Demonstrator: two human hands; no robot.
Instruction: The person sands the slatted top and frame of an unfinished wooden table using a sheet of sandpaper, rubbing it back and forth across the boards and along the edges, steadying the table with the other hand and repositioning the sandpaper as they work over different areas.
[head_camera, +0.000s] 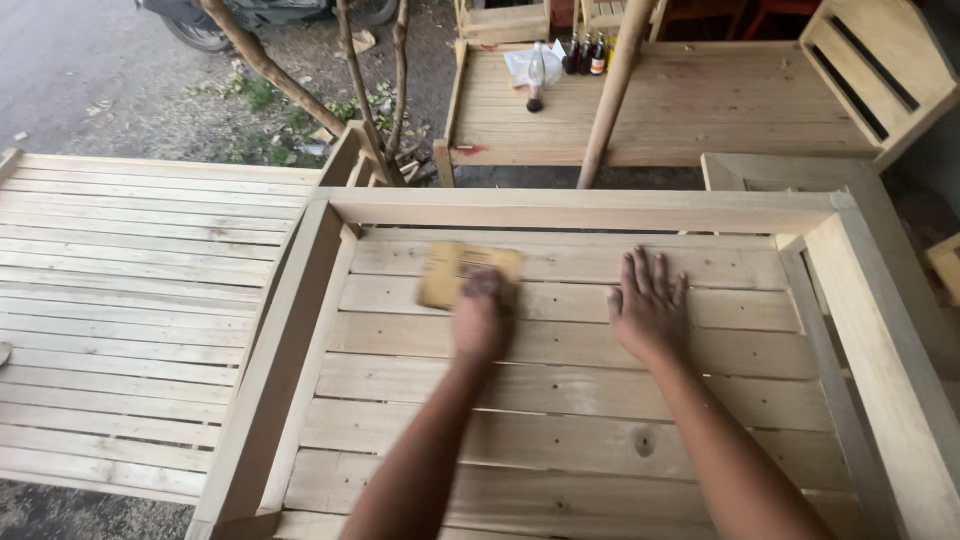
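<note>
A slatted wooden bed frame (590, 208) of pale raw wood lies before me. My left hand (483, 312) presses a tan sheet of sandpaper (447, 272) onto a slat near the frame's far left part; the hand is blurred from motion. My right hand (650, 305) rests flat, fingers spread, on the slats just right of it, holding nothing.
Another slatted frame (130, 300) lies on the left. A third frame (680, 100) at the back carries several bottles (585, 52) and a white bag. A slanted wooden pole (608, 95) and thin tree trunks (365, 90) stand beyond the near frame. A parked vehicle's wheel (200, 35) shows top left.
</note>
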